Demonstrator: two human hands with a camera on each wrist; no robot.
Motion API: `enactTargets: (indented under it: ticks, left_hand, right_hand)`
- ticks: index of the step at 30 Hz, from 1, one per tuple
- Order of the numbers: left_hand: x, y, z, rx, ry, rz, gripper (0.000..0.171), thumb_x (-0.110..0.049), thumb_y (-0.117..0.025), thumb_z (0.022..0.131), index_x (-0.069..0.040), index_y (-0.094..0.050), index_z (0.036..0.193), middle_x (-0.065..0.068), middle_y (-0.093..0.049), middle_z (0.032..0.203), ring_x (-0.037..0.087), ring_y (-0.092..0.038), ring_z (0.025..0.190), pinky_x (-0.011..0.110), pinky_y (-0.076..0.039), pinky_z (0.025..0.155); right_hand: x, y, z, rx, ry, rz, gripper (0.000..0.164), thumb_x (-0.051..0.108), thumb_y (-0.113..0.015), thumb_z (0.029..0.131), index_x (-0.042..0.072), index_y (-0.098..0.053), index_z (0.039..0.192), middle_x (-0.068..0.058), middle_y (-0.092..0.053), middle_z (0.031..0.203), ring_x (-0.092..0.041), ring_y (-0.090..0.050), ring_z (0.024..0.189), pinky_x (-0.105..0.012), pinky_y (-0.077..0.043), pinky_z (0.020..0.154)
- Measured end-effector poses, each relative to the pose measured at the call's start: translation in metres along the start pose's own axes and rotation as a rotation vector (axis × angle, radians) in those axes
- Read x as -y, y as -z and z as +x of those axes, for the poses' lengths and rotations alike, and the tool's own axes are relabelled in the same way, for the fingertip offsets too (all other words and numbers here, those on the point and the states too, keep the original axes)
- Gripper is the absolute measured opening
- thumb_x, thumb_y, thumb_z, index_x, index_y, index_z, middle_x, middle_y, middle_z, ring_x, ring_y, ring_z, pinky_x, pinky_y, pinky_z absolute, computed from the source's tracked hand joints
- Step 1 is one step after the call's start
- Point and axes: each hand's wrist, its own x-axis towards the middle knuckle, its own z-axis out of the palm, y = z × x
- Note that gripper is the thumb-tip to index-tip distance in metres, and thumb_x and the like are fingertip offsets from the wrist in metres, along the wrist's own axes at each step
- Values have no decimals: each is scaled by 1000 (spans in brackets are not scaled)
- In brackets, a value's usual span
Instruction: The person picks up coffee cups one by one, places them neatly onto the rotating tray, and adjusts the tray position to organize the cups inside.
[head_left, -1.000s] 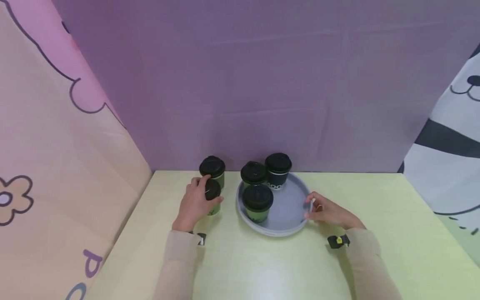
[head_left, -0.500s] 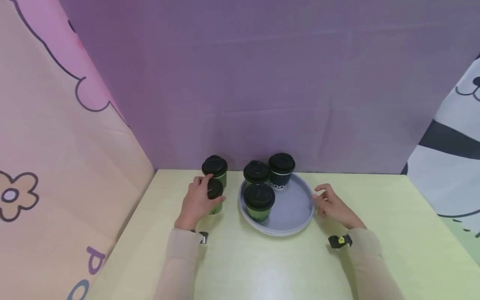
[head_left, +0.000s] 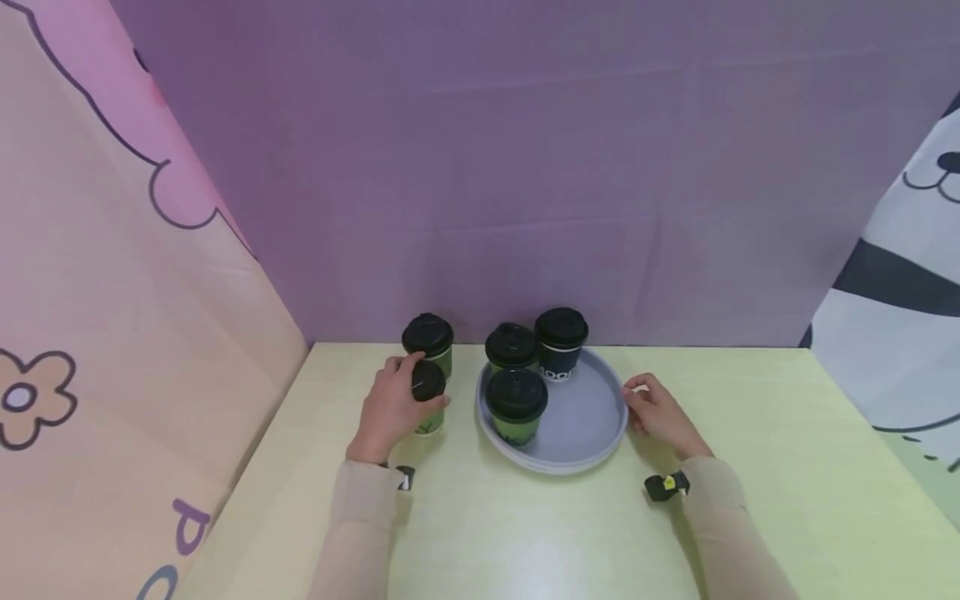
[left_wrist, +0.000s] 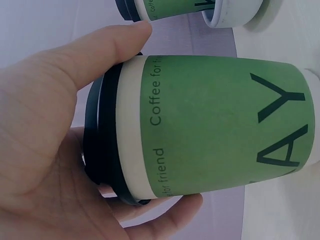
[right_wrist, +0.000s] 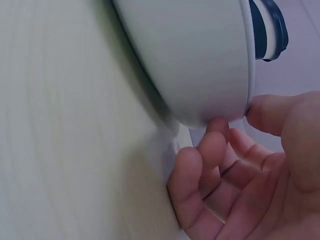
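Note:
In the head view, my left hand (head_left: 392,410) grips a green paper coffee cup (left_wrist: 220,125) by its black lid (left_wrist: 110,132), thumb and fingers on opposite sides. The cup stands upright on the table, left of a round grey tray (head_left: 585,433). My right hand (head_left: 663,417) is at the tray's right edge. In the right wrist view, the thumb (right_wrist: 272,114) meets the rim and a curled fingertip (right_wrist: 218,127) meets the outer wall, pinching the edge. Two green coffee cups (head_left: 516,427) and a dark one (head_left: 559,360) stand on the tray.
Another green coffee cup (head_left: 428,335) with a black lid stands just behind the held one. A purple backdrop (head_left: 480,183) rises at the pale table's (head_left: 525,542) far edge. Printed cloths flank the table on both sides.
My right hand came off the tray's rim, then returned to it with its fingers lying differently. My left hand stays on the same cup. The view shifted slightly.

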Motion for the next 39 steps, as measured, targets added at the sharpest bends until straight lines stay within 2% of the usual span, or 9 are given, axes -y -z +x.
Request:
enactTargets:
  ticks: [9,16,22,27,39]
  left_hand:
    - [-3,4,-1,24,15,-9,86,-45,-81,85,-13,-42,155,23,-47,149,43,-53,131,61,-50,101]
    - [-9,9,-3,19,7,-16,86,-46,-81,84,-14,-43,154,22,-48,149,43,-53,132,61,-49,103]
    - [-13,14,-5,0,-34,-13,85,-46,-82,84,-13,-45,153,22,-51,146,42,-56,129,60,-50,102]
    - [-16,16,-6,2,-46,-20,84,-46,-82,84,-14,-46,153,21,-52,146,41,-56,129,59,-50,102]
    - [-21,19,-9,3,-72,-22,84,-50,-82,83,-15,-47,152,20,-53,144,41,-58,127,59,-51,99]
  right_hand:
    - [0,3,0,64,-63,47,32,23,-47,109,-1,-41,129,-1,-53,84,-10,-53,68,-25,-50,62]
    - [1,5,0,90,-96,69,26,17,-48,107,-2,-43,123,-2,-57,85,-10,-55,69,-26,-51,63]
    - [-2,7,1,114,-95,65,15,15,-50,105,1,-48,109,-2,-58,81,-12,-57,67,-27,-52,62]
    - [-2,9,0,155,-72,65,14,15,-52,104,3,-52,98,-2,-59,78,-13,-58,66,-27,-52,61]
    - [-4,15,-2,221,-68,43,13,14,-53,101,3,-55,93,-3,-62,76,-15,-60,67,-27,-52,60]
